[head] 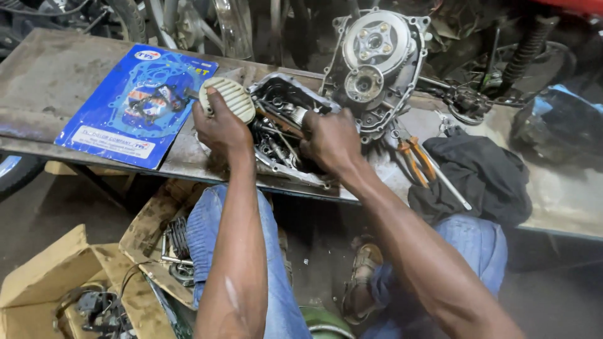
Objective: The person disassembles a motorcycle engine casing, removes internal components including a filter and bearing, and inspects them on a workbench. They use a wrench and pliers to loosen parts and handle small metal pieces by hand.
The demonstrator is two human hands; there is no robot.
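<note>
My left hand (220,129) grips a pale ribbed oval cover (229,98) at the left rim of a metal engine cover used as a parts tray (295,174). My right hand (330,141) reaches into that tray, its fingers down among bolts, springs and small metal parts; whether it holds one is hidden. Just beyond the tray stands an engine crankcase (375,63) with its round clutch assembly facing up. All rest on a worn metal workbench (44,81).
A blue gasket-set packet (135,107) lies on the bench at left. Orange-handled pliers (416,160), a long metal rod (449,185) and a dark cloth (480,179) lie at right. Open cardboard boxes (56,285) with parts sit on the floor by my knees.
</note>
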